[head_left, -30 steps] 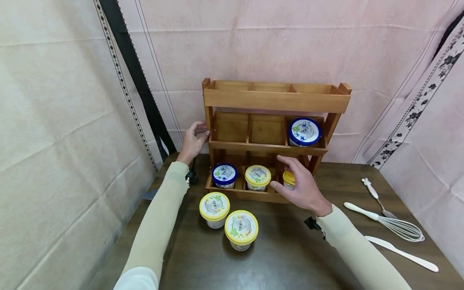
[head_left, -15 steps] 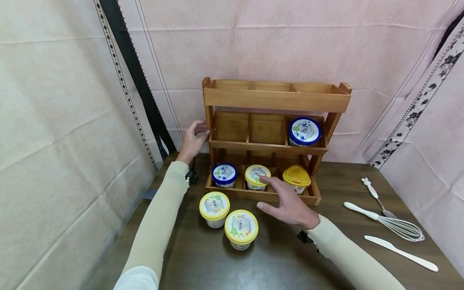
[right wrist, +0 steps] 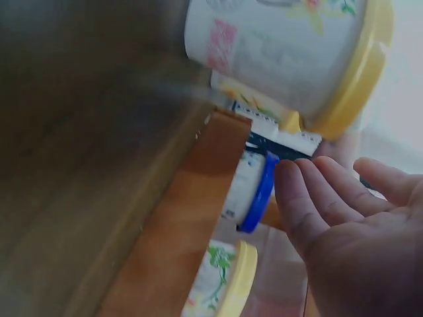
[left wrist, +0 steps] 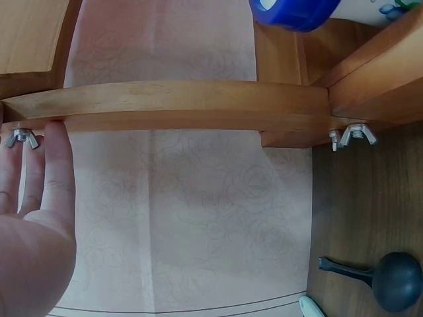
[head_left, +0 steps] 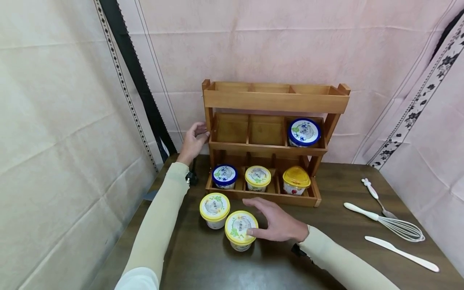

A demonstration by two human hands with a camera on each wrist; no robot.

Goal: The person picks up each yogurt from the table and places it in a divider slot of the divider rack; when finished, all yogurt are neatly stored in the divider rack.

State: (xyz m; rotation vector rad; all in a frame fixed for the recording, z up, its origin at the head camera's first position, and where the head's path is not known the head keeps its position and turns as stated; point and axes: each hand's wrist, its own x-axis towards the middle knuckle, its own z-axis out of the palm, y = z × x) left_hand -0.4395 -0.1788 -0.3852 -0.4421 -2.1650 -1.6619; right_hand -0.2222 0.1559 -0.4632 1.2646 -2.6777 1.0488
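My left hand [head_left: 193, 141] touches the left side post of a three-tier wooden rack [head_left: 275, 102]; in the left wrist view, its straight fingers [left wrist: 58, 172] meet the post beside a wing nut. My right hand [head_left: 277, 221], fingers spread and thumb apart, is at the right side of a yellow-lidded tub [head_left: 240, 229] on the table, the thumb overlapping its lid. Just behind stands another yellow-lidded tub [head_left: 214, 209]. The rack's bottom tier holds a blue-lidded tub [head_left: 224, 176], a yellow-lidded tub [head_left: 257, 177] and one with a domed yellow lid [head_left: 296, 180].
A larger blue-lidded tub [head_left: 304, 132] sits in the middle tier's right compartment. On the table's right lie a small white-handled utensil [head_left: 377, 195], a whisk [head_left: 384, 221] and a white knife [head_left: 401, 253]. A black ladle-like utensil [left wrist: 393, 281] lies left of the rack. Cloth curtains [head_left: 290, 48] surround the table.
My right hand has moved from the rack's bottom right compartment forward and left to the nearer yellow-lidded tub, uncovering the domed-lid tub. My left hand has stayed on the post.
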